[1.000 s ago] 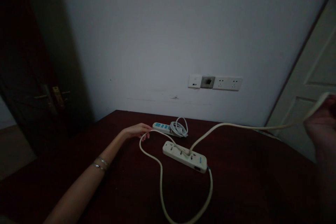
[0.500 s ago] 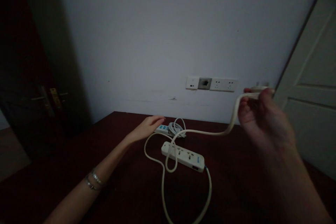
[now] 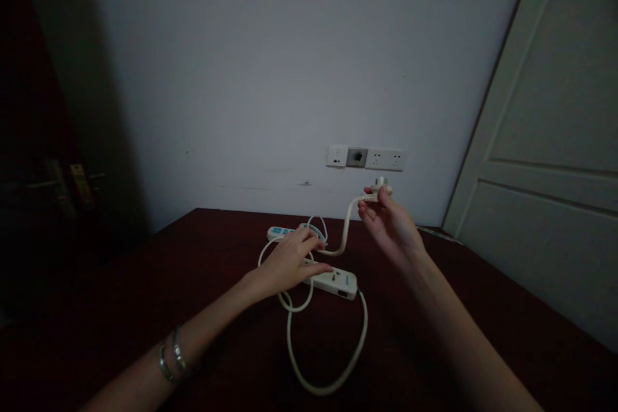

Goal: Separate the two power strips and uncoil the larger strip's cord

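**A:** What is in the right hand [image 3: 391,228]?

**B:** The plug [image 3: 380,189] of a cream cord [image 3: 344,235], pinched between thumb and fingertips and held up in the air, just below the wall sockets [image 3: 365,158]. The plug is not in any of them.

**A:** And the left hand [image 3: 290,261]?

**B:** It lies palm down, fingers spread, on the near end of the cream strip [image 3: 333,281], covering that end. It presses rather than clasps; nothing is closed inside it. Two bangles [image 3: 171,355] sit on that wrist.

**A:** Where does the cord run?

**B:** Down from the plug in a curve to the table [image 3: 434,335], passing behind the left hand's fingers. There it makes a small loop beside the strip, then a wide loop towards the camera that climbs back to the strip's right end.

**A:** Anything else on the table?

**B:** A second strip with blue buttons [image 3: 282,232], farther back near the wall, with a coiled white cord [image 3: 316,226] at its right end. It lies just beyond the left hand, apart from it.

**A:** The room?

**B:** Dim. A pale door [image 3: 555,174] stands at right, a dark door [image 3: 43,161] with a brass handle at left.
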The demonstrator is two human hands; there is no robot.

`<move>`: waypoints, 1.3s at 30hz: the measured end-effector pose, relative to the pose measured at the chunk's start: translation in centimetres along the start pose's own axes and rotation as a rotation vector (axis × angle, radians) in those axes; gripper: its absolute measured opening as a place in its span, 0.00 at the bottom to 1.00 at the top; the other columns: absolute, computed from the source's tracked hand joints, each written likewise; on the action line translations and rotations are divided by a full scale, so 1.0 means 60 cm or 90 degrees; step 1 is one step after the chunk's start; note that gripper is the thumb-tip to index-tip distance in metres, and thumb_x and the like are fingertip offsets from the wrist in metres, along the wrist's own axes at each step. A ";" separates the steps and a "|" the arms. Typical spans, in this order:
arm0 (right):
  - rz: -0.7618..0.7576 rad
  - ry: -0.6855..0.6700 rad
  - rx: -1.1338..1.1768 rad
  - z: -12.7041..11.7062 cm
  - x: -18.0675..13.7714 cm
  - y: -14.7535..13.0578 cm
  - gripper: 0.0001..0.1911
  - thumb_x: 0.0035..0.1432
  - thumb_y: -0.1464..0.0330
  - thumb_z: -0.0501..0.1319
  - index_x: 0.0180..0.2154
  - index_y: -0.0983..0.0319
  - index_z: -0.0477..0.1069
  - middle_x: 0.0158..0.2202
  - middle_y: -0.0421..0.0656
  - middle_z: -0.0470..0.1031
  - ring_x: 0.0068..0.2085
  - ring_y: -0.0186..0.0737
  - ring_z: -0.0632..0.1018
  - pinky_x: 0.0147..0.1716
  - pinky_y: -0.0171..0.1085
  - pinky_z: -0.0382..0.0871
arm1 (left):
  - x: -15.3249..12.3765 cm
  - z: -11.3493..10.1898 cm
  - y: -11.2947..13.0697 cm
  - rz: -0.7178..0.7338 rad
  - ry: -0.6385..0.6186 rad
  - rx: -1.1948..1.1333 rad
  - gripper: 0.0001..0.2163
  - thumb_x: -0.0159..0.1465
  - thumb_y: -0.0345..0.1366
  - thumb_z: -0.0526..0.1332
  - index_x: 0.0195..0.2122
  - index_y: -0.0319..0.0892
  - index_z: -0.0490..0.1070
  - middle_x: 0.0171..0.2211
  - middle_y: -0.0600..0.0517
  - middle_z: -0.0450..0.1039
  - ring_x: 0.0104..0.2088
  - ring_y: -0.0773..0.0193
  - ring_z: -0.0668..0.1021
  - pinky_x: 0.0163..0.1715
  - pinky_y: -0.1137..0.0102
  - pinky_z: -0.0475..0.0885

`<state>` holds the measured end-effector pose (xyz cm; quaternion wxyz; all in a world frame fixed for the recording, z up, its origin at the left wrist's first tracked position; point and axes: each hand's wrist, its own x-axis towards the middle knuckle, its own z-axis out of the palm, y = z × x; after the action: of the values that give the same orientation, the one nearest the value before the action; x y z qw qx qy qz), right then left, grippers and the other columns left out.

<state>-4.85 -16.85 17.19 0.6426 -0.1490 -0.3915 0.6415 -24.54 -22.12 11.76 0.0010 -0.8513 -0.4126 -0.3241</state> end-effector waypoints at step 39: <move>0.410 -0.572 -0.228 0.029 -0.105 -0.084 0.15 0.63 0.60 0.47 0.35 0.64 0.64 0.12 0.29 0.48 0.13 0.25 0.44 0.12 0.24 0.43 | 0.028 -0.125 0.049 -0.016 -0.210 -0.369 0.14 0.58 0.45 0.58 0.27 0.37 0.71 0.19 0.55 0.65 0.21 0.71 0.66 0.23 0.75 0.60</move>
<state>-1.68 -24.00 19.85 0.1505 -0.0802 -0.6631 0.7288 -25.83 -24.88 19.42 -0.3119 -0.8519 -0.3087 -0.2860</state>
